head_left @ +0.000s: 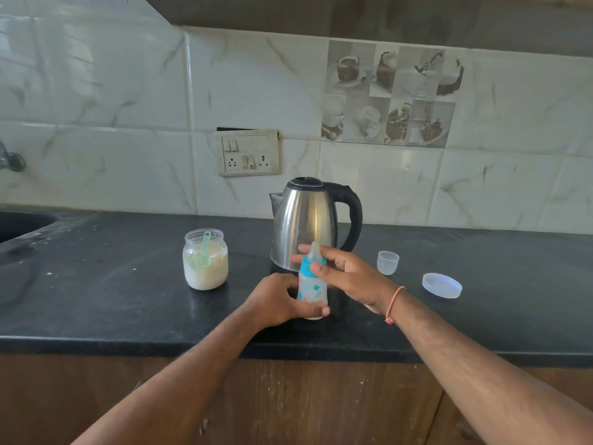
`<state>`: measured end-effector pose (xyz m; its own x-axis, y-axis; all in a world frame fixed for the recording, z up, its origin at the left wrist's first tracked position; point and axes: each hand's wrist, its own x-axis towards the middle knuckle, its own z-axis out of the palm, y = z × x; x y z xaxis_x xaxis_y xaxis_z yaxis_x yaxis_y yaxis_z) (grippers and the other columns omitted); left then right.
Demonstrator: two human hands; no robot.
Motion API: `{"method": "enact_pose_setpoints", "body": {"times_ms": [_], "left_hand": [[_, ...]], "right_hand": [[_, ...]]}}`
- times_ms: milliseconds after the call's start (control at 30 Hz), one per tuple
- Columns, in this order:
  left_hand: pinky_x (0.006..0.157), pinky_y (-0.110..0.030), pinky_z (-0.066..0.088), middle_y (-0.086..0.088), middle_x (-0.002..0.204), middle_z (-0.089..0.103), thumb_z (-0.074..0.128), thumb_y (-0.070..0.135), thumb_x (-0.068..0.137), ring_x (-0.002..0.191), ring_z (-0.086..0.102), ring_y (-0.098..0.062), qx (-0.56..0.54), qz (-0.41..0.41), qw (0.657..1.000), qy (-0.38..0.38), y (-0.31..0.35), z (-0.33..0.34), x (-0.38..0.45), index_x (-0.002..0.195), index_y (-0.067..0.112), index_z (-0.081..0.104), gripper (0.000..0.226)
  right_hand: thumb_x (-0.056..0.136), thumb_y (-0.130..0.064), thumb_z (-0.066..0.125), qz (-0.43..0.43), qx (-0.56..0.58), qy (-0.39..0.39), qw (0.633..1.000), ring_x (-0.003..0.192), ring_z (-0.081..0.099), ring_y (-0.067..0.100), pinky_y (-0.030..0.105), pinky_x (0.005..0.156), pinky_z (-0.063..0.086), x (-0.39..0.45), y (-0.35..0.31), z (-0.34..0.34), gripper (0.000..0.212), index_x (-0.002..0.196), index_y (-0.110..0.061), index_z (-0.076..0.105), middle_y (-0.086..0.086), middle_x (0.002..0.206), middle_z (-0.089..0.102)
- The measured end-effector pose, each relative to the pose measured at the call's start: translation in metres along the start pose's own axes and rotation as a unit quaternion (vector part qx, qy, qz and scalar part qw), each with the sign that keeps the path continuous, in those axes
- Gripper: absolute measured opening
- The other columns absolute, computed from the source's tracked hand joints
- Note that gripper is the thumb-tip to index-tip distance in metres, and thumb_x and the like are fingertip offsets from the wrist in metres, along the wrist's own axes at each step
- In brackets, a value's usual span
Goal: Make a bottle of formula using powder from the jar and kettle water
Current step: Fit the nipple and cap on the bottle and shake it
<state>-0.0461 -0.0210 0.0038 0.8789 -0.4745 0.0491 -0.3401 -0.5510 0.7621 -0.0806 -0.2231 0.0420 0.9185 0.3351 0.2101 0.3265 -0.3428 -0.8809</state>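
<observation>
A small baby bottle (312, 289) with a blue collar and clear teat stands upright near the counter's front. My left hand (277, 301) grips its lower body. My right hand (348, 273) pinches the blue collar with thumb and fingers. Behind the bottle stands a steel kettle (306, 216) with a black handle and closed lid. To the left sits an open clear jar (205, 260) of pale powder with a green scoop inside it.
A clear bottle cap (388, 262) stands upside down right of the kettle, and a white jar lid (442, 285) lies further right. The black counter (128, 300) has a sink (19, 224) at the far left. A wall socket plate (248, 153) sits above the kettle.
</observation>
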Motion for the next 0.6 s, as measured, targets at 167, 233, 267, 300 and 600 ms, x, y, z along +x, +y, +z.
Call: {"method": "enact_pose_setpoints", "body": {"times_ms": [167,233,267,300,600], "left_hand": [[0.083,-0.019,0.055,0.015,0.107,0.073,0.092,0.054,0.073,0.1,0.07,-0.004,0.007,0.001,0.999,0.034,0.002,0.005,0.0,0.118,0.03,0.07,0.056],[0.083,-0.02,0.056,0.015,0.104,0.075,0.093,0.054,0.072,0.097,0.071,-0.003,0.01,0.004,0.999,0.048,0.002,0.007,0.0,0.116,0.029,0.073,0.055],[0.084,-0.022,0.058,0.014,0.102,0.076,0.094,0.055,0.071,0.095,0.071,-0.003,0.014,0.006,0.998,0.054,0.003,0.008,-0.001,0.114,0.029,0.074,0.054],[0.085,-0.024,0.059,0.014,0.1,0.077,0.094,0.056,0.07,0.094,0.072,-0.003,0.018,0.008,0.998,0.06,0.003,0.008,-0.002,0.111,0.029,0.075,0.052],[0.093,-0.028,0.058,0.014,0.115,0.074,0.091,0.061,0.071,0.105,0.07,-0.004,0.019,0.011,1.0,0.021,0.0,0.007,-0.002,0.126,0.032,0.068,0.066]], "right_hand": [[0.107,-0.026,0.063,-0.042,0.015,0.065,0.997,0.131,0.065,0.009,0.032,0.104,0.058,-0.007,0.008,0.011,0.03,0.136,-0.032,0.068,-0.006,0.135,0.074],[0.106,-0.029,0.064,-0.048,-0.007,0.102,0.994,0.125,0.066,0.001,0.026,0.098,0.059,-0.009,0.008,0.019,0.026,0.129,-0.041,0.069,-0.012,0.131,0.074],[0.105,-0.033,0.065,-0.05,-0.028,0.128,0.99,0.121,0.067,-0.002,0.025,0.096,0.06,-0.009,0.009,0.023,0.024,0.127,-0.044,0.069,-0.016,0.129,0.073],[0.104,-0.038,0.066,-0.05,-0.047,0.157,0.985,0.117,0.067,-0.003,0.025,0.096,0.061,-0.008,0.009,0.029,0.024,0.127,-0.045,0.068,-0.019,0.127,0.072],[0.076,-0.085,0.069,-0.015,-0.098,0.188,0.977,0.141,0.05,-0.002,0.031,0.117,0.041,-0.017,0.024,0.016,0.104,0.163,-0.039,0.035,-0.032,0.145,0.057]]}}
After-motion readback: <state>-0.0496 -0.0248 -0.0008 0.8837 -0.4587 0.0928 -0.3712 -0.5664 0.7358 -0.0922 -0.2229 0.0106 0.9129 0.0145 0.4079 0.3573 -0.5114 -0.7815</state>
